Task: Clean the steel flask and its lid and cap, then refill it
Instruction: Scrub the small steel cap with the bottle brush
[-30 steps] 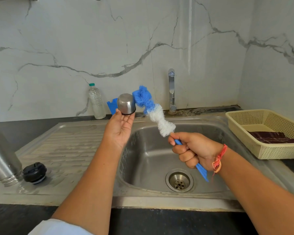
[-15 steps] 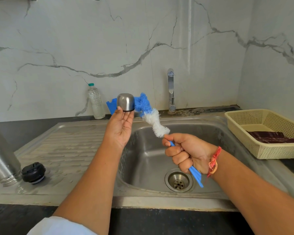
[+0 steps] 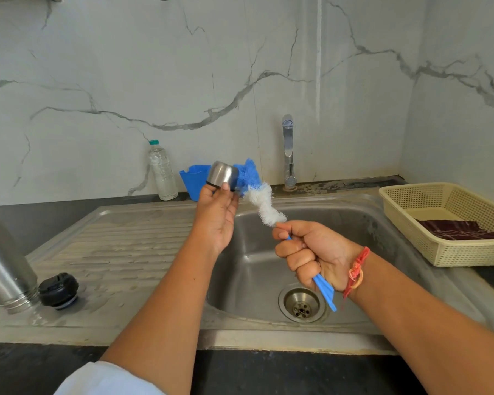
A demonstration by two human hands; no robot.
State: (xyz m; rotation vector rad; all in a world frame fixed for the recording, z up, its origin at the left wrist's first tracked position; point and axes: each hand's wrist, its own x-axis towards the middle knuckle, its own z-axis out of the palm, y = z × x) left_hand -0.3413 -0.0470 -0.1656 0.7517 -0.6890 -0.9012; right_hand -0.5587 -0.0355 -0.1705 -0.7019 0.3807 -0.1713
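Observation:
My left hand [image 3: 216, 215] holds the small steel cap [image 3: 222, 176] by its black rim with fingertips, above the sink's left edge. My right hand [image 3: 311, 253] grips the blue handle of a bottle brush [image 3: 264, 203]; its white and blue bristles lie against the cap's right side, the blue tip behind it. The steel flask [image 3: 3, 269] stands upside down on the draining board at far left. Its black lid [image 3: 58, 290] sits beside it.
Steel sink basin [image 3: 354, 252] with a drain [image 3: 301, 305] lies below my hands. A tap [image 3: 288, 151] stands at the back. A plastic water bottle [image 3: 162, 171] and blue container [image 3: 193, 178] stand by the wall. A cream basket [image 3: 439, 223] with a dark cloth sits right.
The brush has moved left and further behind the cap as my right hand pushed toward it. My left hand tilted the cap and shifted its grip to the rim.

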